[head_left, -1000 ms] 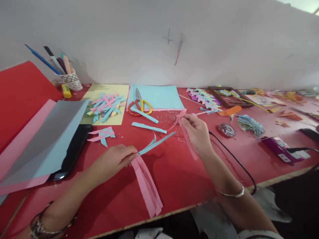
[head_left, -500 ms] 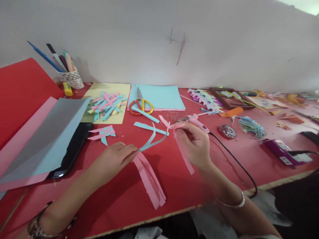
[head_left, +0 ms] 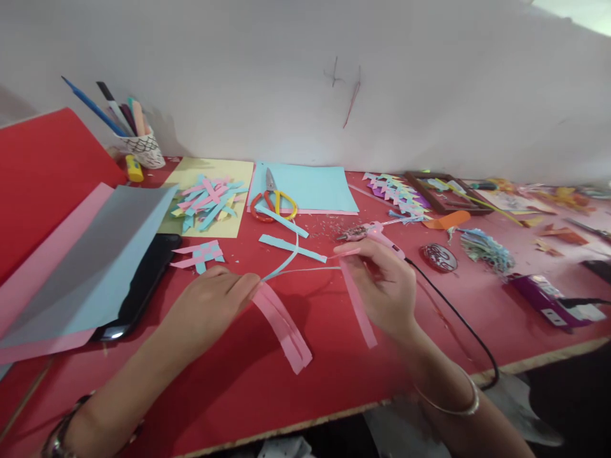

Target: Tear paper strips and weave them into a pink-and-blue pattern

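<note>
My left hand [head_left: 217, 305] pinches a bunch of paper strips at their joined end. Pink strips [head_left: 284, 331] hang from it toward the table's front, and light blue strips [head_left: 286, 259] curve up and right. In my right hand [head_left: 384, 283] is a folded pink paper strip [head_left: 358, 305], one end dangling below the fingers; a thin blue strip reaches toward these fingertips, but I cannot tell whether they hold it. Two loose blue strips [head_left: 293, 248] lie beyond the hands. A small woven pink and blue piece [head_left: 203, 253] rests above my left hand.
Scissors [head_left: 272, 200] lie on blue sheets [head_left: 324, 187]. A pink glue gun [head_left: 377, 235] with a cord sits just behind my right hand. Cut strips [head_left: 210, 200] are piled on yellow paper. A purple power strip [head_left: 544, 302] and a braided paper chain [head_left: 396, 194] are on the right.
My right hand has moved slightly right and down, turning the pink strip. The blue strip between the hands is now stretched flatter. The pink strips under my left hand have swung up a little.
</note>
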`<act>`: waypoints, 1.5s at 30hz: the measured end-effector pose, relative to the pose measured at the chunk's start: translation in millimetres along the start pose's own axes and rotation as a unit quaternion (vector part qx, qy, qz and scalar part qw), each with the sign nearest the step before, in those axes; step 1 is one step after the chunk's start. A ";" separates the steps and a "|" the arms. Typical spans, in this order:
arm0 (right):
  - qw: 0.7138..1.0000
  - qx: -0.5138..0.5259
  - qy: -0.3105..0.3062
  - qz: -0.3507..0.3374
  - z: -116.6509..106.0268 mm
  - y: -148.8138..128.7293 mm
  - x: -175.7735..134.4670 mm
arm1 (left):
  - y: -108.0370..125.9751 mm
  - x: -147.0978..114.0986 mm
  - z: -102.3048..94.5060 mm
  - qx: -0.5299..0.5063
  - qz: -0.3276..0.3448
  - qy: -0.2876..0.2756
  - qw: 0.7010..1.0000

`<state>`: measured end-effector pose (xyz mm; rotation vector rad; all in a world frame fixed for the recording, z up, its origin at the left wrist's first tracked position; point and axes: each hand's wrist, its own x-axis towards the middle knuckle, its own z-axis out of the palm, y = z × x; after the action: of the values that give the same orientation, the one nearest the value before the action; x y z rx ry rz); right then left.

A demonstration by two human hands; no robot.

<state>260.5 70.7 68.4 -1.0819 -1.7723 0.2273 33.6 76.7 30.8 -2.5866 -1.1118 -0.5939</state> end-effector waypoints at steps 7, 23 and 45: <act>0.997 0.000 -0.023 -0.076 8.1 -7.0 -7.1 | 4.3 0.2 4.3 -0.044 -0.041 0.002 0.998; 0.956 -0.209 -0.050 -0.200 16.8 0.5 -17.0 | 5.1 1.2 5.6 0.028 -0.019 0.067 0.997; 0.968 -0.178 0.057 -0.165 17.9 -3.2 -13.0 | 5.4 1.4 1.3 -0.015 -0.005 0.143 0.990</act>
<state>245.3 64.7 53.2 -1.0008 -1.8987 -0.3643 38.8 74.5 29.9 -2.4226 -1.0259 -0.9549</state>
